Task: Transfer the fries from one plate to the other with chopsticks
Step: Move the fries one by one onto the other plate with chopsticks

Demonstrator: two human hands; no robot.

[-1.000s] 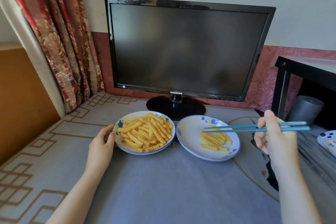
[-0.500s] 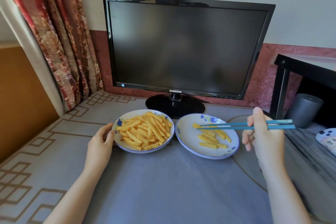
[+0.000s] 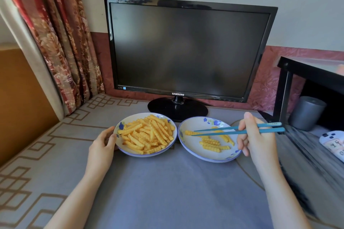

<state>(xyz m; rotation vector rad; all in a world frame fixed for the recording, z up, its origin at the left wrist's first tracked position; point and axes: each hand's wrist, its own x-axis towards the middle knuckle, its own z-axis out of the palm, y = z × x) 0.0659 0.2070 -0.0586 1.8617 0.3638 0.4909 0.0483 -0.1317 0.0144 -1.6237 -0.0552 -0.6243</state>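
Room is tight at the centre: the left plate (image 3: 145, 154) and right plate (image 3: 193, 147) sit rim to rim, touching or nearly so, with the monitor (image 3: 186, 48) on its round black foot just behind them. Toward the viewer the tabletop (image 3: 167, 191) lies open between the two forearms, and wide to the left as well.

The left hand (image 3: 102, 147) holds the left plate's outer rim, thumb on the edge. Fries (image 3: 149, 134) are heaped on that plate nearly to its border. The right hand (image 3: 258, 139) grips the chopsticks (image 3: 223, 130) near their back ends; they run level over the right plate, pointing left. One fry (image 3: 189, 132) sits at their tips near that plate's left edge; whether it is pinched or resting on the plate I cannot tell. A few more fries lie loose on the right plate beneath the sticks.

To the right a black stand (image 3: 284, 89) crowds the tabletop's edge, with a grey cylinder (image 3: 307, 113) under it and a white thing (image 3: 333, 143) with dark marks nearby. A curtain (image 3: 61, 33) hangs at the far left.

The fries are yellow and crinkle-cut. Both plates are shallow, round and white with blue flowers. The chopsticks are slim and teal. The tabletop wears grey cloth with brown angular lines.
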